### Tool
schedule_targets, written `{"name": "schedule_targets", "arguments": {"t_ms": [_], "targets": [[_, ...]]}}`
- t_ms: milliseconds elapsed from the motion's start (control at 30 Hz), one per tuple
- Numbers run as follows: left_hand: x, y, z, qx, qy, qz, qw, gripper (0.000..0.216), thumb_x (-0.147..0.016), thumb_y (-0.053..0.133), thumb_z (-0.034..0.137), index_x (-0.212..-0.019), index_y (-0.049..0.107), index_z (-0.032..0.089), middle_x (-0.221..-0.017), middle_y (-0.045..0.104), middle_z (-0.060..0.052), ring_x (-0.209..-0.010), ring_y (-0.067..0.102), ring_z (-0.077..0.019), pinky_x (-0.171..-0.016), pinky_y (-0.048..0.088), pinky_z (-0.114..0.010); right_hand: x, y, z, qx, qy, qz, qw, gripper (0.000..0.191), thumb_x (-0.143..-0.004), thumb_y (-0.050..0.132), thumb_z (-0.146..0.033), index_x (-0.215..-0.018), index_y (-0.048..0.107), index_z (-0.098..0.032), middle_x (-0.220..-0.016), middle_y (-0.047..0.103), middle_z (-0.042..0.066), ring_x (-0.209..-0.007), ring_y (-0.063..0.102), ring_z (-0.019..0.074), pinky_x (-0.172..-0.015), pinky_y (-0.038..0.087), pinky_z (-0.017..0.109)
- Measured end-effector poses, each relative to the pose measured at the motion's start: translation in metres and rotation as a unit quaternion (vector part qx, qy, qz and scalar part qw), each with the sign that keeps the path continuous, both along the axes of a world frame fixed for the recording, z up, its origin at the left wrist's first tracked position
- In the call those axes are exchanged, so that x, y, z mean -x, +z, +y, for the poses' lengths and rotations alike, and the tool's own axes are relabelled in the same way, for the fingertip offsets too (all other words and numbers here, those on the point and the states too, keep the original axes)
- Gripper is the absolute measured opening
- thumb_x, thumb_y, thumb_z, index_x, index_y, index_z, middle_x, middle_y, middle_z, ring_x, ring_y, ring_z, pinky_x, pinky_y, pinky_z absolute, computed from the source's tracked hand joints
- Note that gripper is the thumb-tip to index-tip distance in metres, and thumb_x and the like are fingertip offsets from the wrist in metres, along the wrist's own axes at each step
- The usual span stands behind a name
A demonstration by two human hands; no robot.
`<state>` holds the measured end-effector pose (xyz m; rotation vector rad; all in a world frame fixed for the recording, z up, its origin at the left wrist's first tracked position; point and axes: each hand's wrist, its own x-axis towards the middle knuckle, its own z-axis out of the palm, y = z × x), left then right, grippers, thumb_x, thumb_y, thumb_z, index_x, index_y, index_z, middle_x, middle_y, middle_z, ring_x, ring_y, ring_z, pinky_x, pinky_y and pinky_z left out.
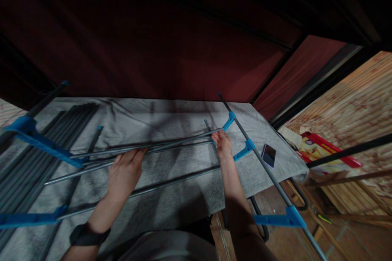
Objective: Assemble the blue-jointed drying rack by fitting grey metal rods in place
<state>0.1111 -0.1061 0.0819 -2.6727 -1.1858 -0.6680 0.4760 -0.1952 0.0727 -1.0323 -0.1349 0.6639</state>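
Observation:
My left hand (125, 169), with a dark band on its wrist, is closed over a thin grey metal tube (177, 143) that runs across the middle. Toward that tube's right end, my right hand (224, 143) pinches it, just beside a blue plastic bracket (229, 122). This bracket sits on a long slanted pole (265, 164). Lower on the same pole are another blue bracket (245, 149) and a third blue bracket (278, 220). At the left, a large blue bracket (45, 144) joins further dark poles. Another crossbar (177, 179) lies nearer my body.
A grey cloth (183, 118) covers the table. Several loose dark tubes (36, 171) lie side by side at the left. On the right are a phone (268, 155), a red and yellow box (324, 151) and wooden furniture (352, 200). A dark red panel (168, 49) stands behind.

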Motion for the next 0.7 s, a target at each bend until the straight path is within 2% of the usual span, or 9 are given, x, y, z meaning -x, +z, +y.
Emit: {"name": "schedule_targets", "arguments": {"t_ms": [333, 533, 700], "targets": [[-0.002, 0.003, 0.005, 0.029, -0.009, -0.023, 0.999, 0.043, -0.097, 0.042, 0.014, -0.127, 0.072, 0.016, -0.110, 0.076, -0.016, -0.095, 0.070, -0.0301, -0.089, 0.049, -0.043, -0.002, 0.000, 0.001, -0.004, -0.002, 0.013, 1.000, 0.014, -0.082, 0.078, -0.019, -0.083, 0.065, -0.021, -0.072, 0.072, -0.001, -0.068, 0.073, 0.0125, -0.067, 0.064, 0.023], [-0.007, 0.002, 0.004, 0.003, 0.008, -0.027, 1.000, 0.042, -0.096, 0.044, 0.011, -0.126, 0.072, 0.017, -0.102, 0.075, -0.015, -0.096, 0.068, -0.0297, -0.088, 0.049, -0.042, -0.003, -0.003, -0.005, 0.008, 0.012, 0.019, 1.000, 0.009, -0.083, 0.074, -0.016, -0.084, 0.066, -0.021, -0.074, 0.074, 0.000, -0.070, 0.074, 0.0119, -0.068, 0.065, 0.023], [-0.009, 0.007, -0.001, -0.003, 0.002, -0.019, 1.000, 0.043, -0.094, 0.044, 0.005, -0.127, 0.070, 0.017, -0.105, 0.073, -0.013, -0.100, 0.067, -0.0276, -0.091, 0.050, -0.042, -0.010, -0.012, -0.006, 0.016, 0.042, 0.015, 0.999, 0.010, -0.082, 0.077, -0.019, -0.085, 0.067, -0.019, -0.077, 0.075, 0.000, -0.073, 0.075, 0.0124, -0.072, 0.066, 0.023]]}}
